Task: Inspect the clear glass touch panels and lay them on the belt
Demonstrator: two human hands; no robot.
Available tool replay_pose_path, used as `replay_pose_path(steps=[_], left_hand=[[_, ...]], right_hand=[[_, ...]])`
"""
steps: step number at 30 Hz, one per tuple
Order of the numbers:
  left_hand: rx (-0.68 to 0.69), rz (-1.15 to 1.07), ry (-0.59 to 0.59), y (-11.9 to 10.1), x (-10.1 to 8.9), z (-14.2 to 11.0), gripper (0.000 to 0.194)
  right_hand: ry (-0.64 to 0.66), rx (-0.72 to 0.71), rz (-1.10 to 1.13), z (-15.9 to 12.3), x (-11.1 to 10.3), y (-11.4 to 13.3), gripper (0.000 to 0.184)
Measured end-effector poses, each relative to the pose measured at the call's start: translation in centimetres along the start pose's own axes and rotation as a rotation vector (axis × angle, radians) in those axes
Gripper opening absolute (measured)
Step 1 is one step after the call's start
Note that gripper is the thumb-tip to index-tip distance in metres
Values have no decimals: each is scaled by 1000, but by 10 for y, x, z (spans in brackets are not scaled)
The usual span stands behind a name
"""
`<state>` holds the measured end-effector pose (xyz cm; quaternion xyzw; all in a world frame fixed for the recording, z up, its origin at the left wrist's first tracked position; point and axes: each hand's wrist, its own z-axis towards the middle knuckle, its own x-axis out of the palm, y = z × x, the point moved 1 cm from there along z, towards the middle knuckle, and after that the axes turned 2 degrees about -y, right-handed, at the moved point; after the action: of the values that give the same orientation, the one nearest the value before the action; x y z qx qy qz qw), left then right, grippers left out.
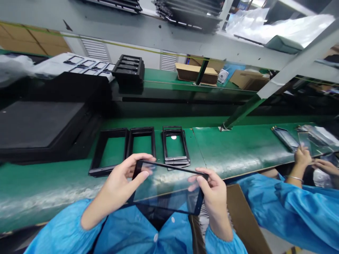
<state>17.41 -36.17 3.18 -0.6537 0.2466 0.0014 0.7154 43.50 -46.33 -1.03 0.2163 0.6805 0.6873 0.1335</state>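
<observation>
Black and boxy, a flat-topped stack (39,123) fills the far left of the green worktop (71,180). Next, two deep black rectangular frames (129,143) lie side by side. Nearer, the person's left hand (125,178) clamps thumb and fingers on one end of a clear, black-bordered rectangular panel (168,192), held at the worktop's front edge. Beyond the panel lies a pile of thin black rectangular frames (176,158). The right hand (214,188) pinches the panel's other end between thumb and fingers. Farther right, a co-worker's hand (302,158) holds a small clear sheet (304,139).
</observation>
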Motion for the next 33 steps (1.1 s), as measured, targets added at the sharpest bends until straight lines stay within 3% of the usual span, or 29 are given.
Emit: replay_pose_path(steps=[4,7,10,13,17,19,20,22,25,27,30,33], left_hand=[[461,483,62,-9,4,9,36],[623,550,181,-10,10,16,30],[621,498,231,-3,14,20,28],[520,481,262,0,16,18,27],[382,406,383,-8,18,11,38],[268,249,365,-10,5,10,52],[195,161,284,-9,-10,11,56],[53,12,-31,-2,-59,11,64],[-78,-110,-648,17,-160,8,74],[-105,-103,-870,33,-223,11,76],[-174,-58,-1060,59,-287,23,65],[-252,21,-1109,80,-314,37,66]], right_hand=[[35,-20,-44,-1,5,5,17],[55,-22,-55,-4,6,7,18],[49,-10,-87,-7,4,7,20],[72,0,-124,-5,6,3,22],[353,100,-57,3,27,-8,29],[456,116,23,9,36,-13,45],[441,96,61,13,36,-16,55],[276,41,101,25,27,-24,62],[-34,58,87,44,-3,-45,52],[-137,112,96,53,-22,-64,51],[-122,191,109,58,-36,-92,58],[-38,225,56,53,-37,-110,61]])
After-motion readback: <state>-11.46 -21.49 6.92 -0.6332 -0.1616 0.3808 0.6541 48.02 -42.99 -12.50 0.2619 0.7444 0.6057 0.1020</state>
